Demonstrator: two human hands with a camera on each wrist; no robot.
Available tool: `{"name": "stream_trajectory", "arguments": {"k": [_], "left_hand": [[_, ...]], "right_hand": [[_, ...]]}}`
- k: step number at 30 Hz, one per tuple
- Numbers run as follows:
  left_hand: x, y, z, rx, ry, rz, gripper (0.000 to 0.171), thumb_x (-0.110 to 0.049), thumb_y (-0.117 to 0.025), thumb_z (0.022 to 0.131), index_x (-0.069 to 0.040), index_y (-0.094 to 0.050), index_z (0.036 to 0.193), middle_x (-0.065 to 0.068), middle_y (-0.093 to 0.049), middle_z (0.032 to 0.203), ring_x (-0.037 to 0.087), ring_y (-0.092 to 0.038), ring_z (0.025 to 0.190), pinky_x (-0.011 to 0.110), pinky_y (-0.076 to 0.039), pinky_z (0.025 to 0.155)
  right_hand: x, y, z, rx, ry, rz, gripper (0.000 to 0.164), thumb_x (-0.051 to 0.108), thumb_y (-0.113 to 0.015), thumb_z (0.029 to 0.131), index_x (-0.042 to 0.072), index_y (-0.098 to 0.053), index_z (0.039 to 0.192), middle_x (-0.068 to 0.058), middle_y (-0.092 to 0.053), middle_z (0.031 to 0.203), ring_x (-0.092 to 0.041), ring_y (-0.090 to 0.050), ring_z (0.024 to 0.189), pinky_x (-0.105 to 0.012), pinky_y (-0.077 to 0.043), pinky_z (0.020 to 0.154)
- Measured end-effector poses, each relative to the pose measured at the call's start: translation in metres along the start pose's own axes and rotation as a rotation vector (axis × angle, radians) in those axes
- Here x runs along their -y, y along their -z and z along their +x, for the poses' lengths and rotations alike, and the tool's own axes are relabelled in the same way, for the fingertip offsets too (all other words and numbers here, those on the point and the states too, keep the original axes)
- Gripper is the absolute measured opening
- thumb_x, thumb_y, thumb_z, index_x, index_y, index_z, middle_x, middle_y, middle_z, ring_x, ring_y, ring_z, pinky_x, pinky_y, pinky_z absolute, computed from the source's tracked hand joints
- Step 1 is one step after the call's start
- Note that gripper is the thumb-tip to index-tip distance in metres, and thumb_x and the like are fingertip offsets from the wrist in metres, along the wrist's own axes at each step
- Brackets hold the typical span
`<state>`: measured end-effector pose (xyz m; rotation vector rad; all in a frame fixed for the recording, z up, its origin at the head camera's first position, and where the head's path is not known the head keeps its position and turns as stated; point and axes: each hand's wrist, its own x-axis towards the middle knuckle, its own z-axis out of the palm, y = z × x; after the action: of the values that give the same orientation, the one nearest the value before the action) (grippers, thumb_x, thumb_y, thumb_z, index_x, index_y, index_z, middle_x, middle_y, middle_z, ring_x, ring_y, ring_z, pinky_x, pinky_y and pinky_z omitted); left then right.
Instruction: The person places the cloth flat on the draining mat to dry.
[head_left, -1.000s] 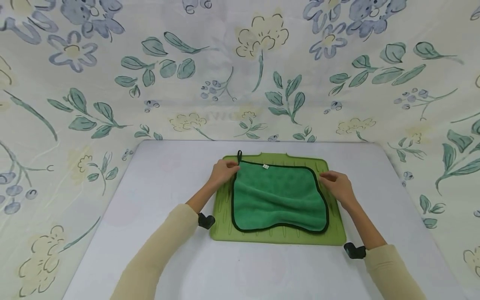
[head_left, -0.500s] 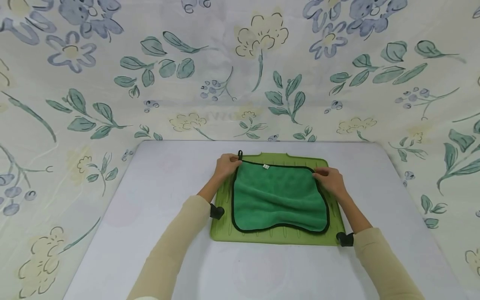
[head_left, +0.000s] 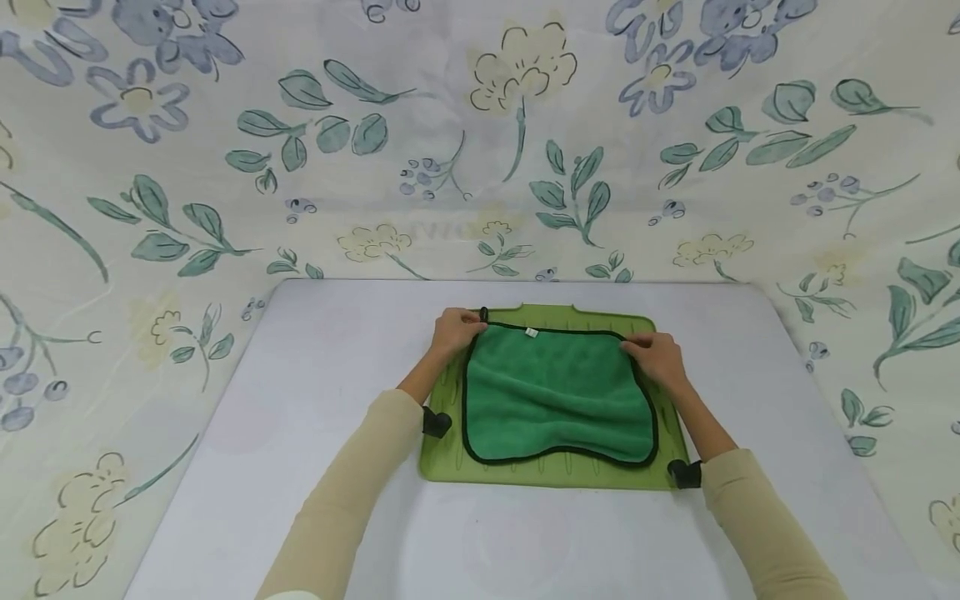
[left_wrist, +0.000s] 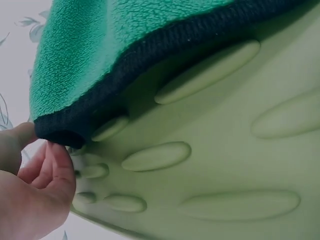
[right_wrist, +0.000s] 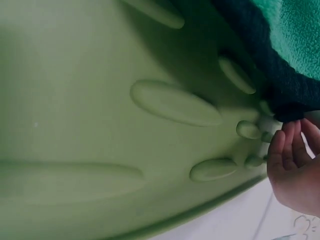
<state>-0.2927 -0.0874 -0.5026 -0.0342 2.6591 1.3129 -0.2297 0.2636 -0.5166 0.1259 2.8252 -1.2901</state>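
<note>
Two corners of green cloth (head_left: 558,392) sit pinched in fingers (left_wrist: 62,172) of left hand (head_left: 454,332) and right hand (head_left: 657,358); green board (head_left: 495,473) beneath, lower centre frame.

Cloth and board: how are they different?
The cloth is deep green with a black edge; the board is lighter, yellowish green. The cloth is fuzzy and wrinkled; the board looks smooth, with raised long bumps. The cloth is smaller and on top; the board is bigger and underneath. Both are green.
</note>
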Motion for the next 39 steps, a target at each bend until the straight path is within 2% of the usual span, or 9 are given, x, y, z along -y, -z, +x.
{"name": "stream_trajectory", "arguments": {"k": [4,8,13,17,23,27,30,34,39], "left_hand": [[-0.002,0.004,-0.001,0.053,0.088,-0.048,0.032,-0.02,-0.069,0.096,0.005,-0.071,0.116,0.02,-0.066,0.121,0.026,-0.067,0.091,0.036,-0.055,0.081],[-0.003,0.007,0.0,0.092,0.125,-0.114,0.029,-0.018,-0.07,0.095,0.004,-0.073,0.114,0.017,-0.068,0.112,0.013,-0.06,0.073,0.027,-0.053,0.072],[-0.005,0.008,0.002,0.09,0.144,-0.208,0.027,-0.015,-0.069,0.095,0.004,-0.073,0.113,0.015,-0.065,0.11,0.013,-0.056,0.077,0.025,-0.051,0.07],[-0.007,0.008,0.005,0.047,0.14,-0.259,0.028,-0.016,-0.067,0.097,0.003,-0.071,0.116,0.016,-0.063,0.121,0.019,-0.056,0.089,0.03,-0.051,0.077],[-0.009,0.003,0.01,-0.073,0.127,-0.334,0.026,-0.017,-0.066,0.098,0.002,-0.072,0.115,0.016,-0.067,0.113,0.021,-0.06,0.091,0.032,-0.052,0.079],[-0.013,-0.002,0.014,-0.136,0.127,-0.334,0.024,-0.017,-0.067,0.097,0.001,-0.073,0.111,0.015,-0.069,0.108,0.021,-0.063,0.089,0.031,-0.052,0.075],[-0.014,-0.005,0.016,-0.162,0.135,-0.325,0.023,-0.017,-0.068,0.096,0.001,-0.074,0.11,0.015,-0.07,0.108,0.023,-0.064,0.091,0.032,-0.053,0.076],[-0.011,-0.008,0.018,-0.159,0.136,-0.281,0.022,-0.016,-0.068,0.097,0.001,-0.074,0.11,0.015,-0.07,0.108,0.024,-0.065,0.093,0.032,-0.053,0.077],[-0.009,-0.009,0.018,-0.131,0.12,-0.217,0.025,-0.016,-0.066,0.097,0.001,-0.072,0.114,0.016,-0.069,0.114,0.028,-0.063,0.104,0.035,-0.053,0.084]], "right_hand": [[-0.001,0.002,0.0,-0.009,-0.042,0.052,0.038,0.023,-0.058,0.103,-0.008,-0.064,0.126,-0.029,-0.062,0.125,-0.044,-0.055,0.117,-0.055,-0.045,0.098],[0.0,0.005,0.0,-0.004,-0.068,0.092,0.04,0.023,-0.058,0.103,-0.008,-0.064,0.126,-0.029,-0.06,0.127,-0.044,-0.053,0.121,-0.055,-0.043,0.101],[0.0,0.006,0.002,-0.001,-0.101,0.138,0.041,0.024,-0.058,0.103,-0.008,-0.062,0.129,-0.029,-0.059,0.128,-0.042,-0.055,0.118,-0.052,-0.045,0.099],[-0.001,0.008,0.005,-0.017,-0.135,0.159,0.043,0.026,-0.057,0.103,-0.007,-0.061,0.13,-0.028,-0.06,0.127,-0.037,-0.058,0.11,-0.047,-0.048,0.094],[0.001,0.011,0.012,-0.041,-0.161,0.224,0.043,0.026,-0.057,0.104,-0.006,-0.06,0.132,-0.025,-0.058,0.128,-0.024,-0.058,0.099,-0.039,-0.048,0.09],[0.006,0.012,0.017,-0.064,-0.173,0.22,0.041,0.025,-0.057,0.103,-0.005,-0.062,0.131,-0.024,-0.06,0.126,-0.023,-0.058,0.096,-0.039,-0.048,0.088],[0.007,0.011,0.021,-0.067,-0.183,0.208,0.041,0.025,-0.058,0.103,-0.006,-0.063,0.129,-0.026,-0.06,0.128,-0.033,-0.059,0.105,-0.044,-0.048,0.091],[0.006,0.008,0.023,-0.06,-0.205,0.167,0.042,0.026,-0.058,0.103,-0.006,-0.063,0.13,-0.026,-0.058,0.132,-0.039,-0.055,0.117,-0.048,-0.047,0.097],[0.003,0.006,0.022,-0.066,-0.199,0.144,0.042,0.026,-0.058,0.103,-0.006,-0.062,0.13,-0.027,-0.059,0.131,-0.04,-0.056,0.117,-0.05,-0.048,0.097]]}}
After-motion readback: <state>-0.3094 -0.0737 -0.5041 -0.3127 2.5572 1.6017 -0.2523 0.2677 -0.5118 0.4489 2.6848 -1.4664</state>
